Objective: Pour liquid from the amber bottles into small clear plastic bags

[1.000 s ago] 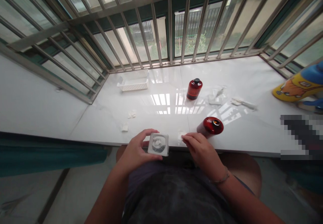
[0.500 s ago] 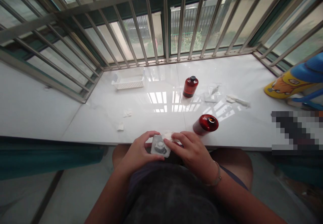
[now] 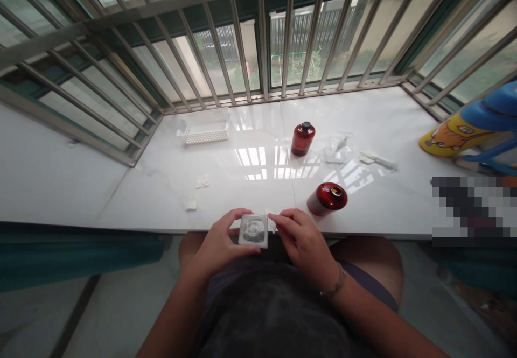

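Observation:
My left hand [image 3: 220,239] grips a small square clear plastic box [image 3: 253,231] by its top and bottom edges. A round raised shape shows at the middle of the box. My right hand [image 3: 302,237] pinches a piece of white tissue [image 3: 271,224] beside the box's right edge; whether the tissue touches the box I cannot tell. To the right of my right hand stands a dark red bottle [image 3: 327,199] without a cap. Farther back stands a red bottle [image 3: 302,139] with a black cap, partly filled with liquid.
A white plastic basket [image 3: 207,134] sits at the back left of the white counter [image 3: 157,196]. Scraps of tissue [image 3: 191,203] lie at the left, crumpled tissue [image 3: 378,160] and a clear case [image 3: 337,152] at the right. A blue and yellow bottle [image 3: 448,137] lies far right; metal bars [image 3: 262,51] close the back.
My right hand has drawn the tissue off the face of the box to its right edge. My left hand has turned the box slightly, so its face shows more fully.

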The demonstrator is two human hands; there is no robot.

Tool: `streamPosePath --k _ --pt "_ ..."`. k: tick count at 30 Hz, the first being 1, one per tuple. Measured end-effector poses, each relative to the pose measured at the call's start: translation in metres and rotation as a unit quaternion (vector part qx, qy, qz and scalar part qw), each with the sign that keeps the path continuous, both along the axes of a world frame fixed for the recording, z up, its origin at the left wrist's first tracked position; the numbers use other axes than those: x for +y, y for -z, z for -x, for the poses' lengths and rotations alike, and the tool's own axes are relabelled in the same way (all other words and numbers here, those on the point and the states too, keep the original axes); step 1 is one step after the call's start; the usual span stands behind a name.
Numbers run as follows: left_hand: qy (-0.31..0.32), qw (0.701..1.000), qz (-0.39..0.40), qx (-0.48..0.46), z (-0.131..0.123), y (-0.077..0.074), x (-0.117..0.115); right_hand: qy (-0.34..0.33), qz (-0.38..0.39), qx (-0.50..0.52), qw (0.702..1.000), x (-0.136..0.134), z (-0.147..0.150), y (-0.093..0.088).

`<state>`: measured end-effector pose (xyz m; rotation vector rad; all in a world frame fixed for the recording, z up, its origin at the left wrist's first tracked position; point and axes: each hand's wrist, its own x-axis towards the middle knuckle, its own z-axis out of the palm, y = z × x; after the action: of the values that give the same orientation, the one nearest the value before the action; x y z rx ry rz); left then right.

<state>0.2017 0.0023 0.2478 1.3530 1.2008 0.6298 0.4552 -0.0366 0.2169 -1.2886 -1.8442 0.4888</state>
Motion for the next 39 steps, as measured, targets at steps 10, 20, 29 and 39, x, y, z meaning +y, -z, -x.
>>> streamPosePath --k 10,20,29,39 --pt "-0.051 0.996 0.024 -0.071 0.007 0.006 0.004 -0.045 -0.022 -0.11 0.993 -0.01 0.006 0.022" --pt "-0.115 0.991 -0.058 -0.046 0.025 0.036 0.03 -0.053 0.038 -0.126 0.99 -0.02 -0.011 0.038" --pt "-0.126 0.986 -0.104 0.031 0.047 0.074 0.062 0.075 -0.017 -0.201 0.976 0.002 -0.025 0.051" --pt "-0.111 0.98 -0.128 0.099 0.053 0.079 0.064 0.069 -0.11 -0.15 0.98 -0.007 -0.04 0.045"
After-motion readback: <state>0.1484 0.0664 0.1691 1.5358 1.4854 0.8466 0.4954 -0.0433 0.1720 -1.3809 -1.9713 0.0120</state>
